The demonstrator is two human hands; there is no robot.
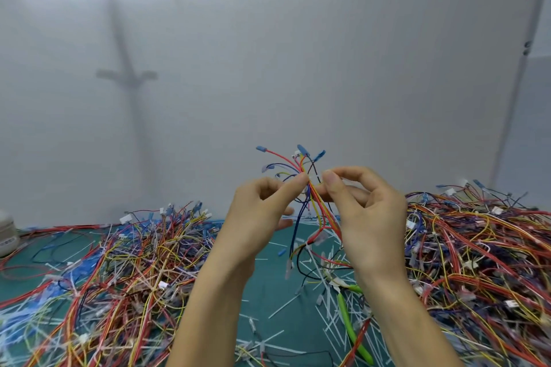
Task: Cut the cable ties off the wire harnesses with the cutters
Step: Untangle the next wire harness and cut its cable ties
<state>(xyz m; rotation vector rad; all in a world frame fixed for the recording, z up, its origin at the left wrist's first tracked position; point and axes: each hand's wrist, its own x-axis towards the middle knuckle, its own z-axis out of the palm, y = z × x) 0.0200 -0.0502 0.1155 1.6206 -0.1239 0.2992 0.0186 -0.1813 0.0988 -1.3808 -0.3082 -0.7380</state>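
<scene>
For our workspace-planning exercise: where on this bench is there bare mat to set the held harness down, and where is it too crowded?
Barest: the green mat between the left wire pile and the cutters, holding only stray cut ties. A smaller patch lies far left, by the white container. Crowded: that pile, the right wire pile, and round the cutters.

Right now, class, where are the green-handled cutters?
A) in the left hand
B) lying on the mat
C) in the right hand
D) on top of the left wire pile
B: the green-handled cutters lie on the teal mat, while the left hand and right hand pinch the wire harness.
</scene>
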